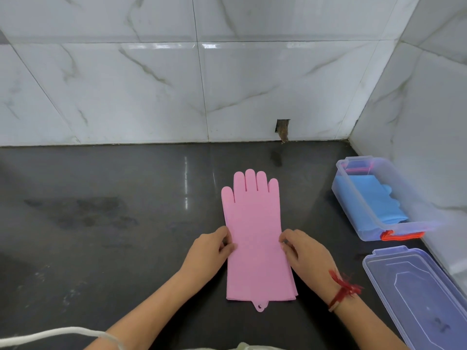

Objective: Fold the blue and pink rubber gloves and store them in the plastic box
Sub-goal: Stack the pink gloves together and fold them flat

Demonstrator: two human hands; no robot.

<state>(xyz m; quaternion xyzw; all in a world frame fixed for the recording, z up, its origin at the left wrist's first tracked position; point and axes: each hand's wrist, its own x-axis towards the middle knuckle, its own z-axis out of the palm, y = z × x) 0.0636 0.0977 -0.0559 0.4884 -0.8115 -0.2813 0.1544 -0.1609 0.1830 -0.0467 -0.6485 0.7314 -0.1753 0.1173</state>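
Note:
Pink rubber gloves [255,231] lie flat and stacked on the dark counter, fingers pointing toward the wall, cuff and hanging loop nearest me. My left hand [209,251] pinches the left edge at mid-length. My right hand [304,251] pinches the right edge opposite it. The clear plastic box [353,198] stands open at the right against the side wall, with the folded blue gloves [374,200] inside it.
The box's clear lid [419,294] lies on the counter in front of the box, near the right edge. Tiled walls close the back and right side. A white cord [58,334] crosses the lower left corner. A dark smear [75,210] marks the counter at left.

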